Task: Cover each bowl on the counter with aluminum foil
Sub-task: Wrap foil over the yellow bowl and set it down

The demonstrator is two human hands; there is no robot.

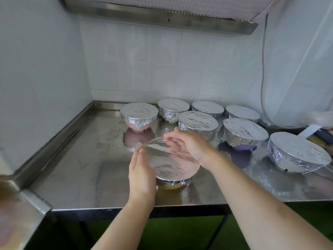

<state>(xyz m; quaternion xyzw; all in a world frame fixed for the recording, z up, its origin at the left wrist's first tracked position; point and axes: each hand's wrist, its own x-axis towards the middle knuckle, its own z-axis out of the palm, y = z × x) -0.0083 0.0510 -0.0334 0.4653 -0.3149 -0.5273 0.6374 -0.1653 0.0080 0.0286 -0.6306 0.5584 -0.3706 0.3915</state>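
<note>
A yellow bowl [173, 185] stands near the front of the steel counter [86, 159], its top covered by smooth aluminum foil [171, 163] folded down over the rim. My left hand [141, 175] presses flat against the bowl's left side with straight fingers. My right hand [187, 145] lies along the far right rim, fingers extended over the foil. Behind stand several bowls wrapped in foil, among them a pink one [138, 116] and a purple one [244, 135].
White tiled walls [162, 69] close the back and left. A steel hood [162, 13] hangs overhead. A grey cable [263, 78] runs down the right wall. A foil box [317, 132] lies at the far right. The counter's raised lip [59, 130] runs along the left.
</note>
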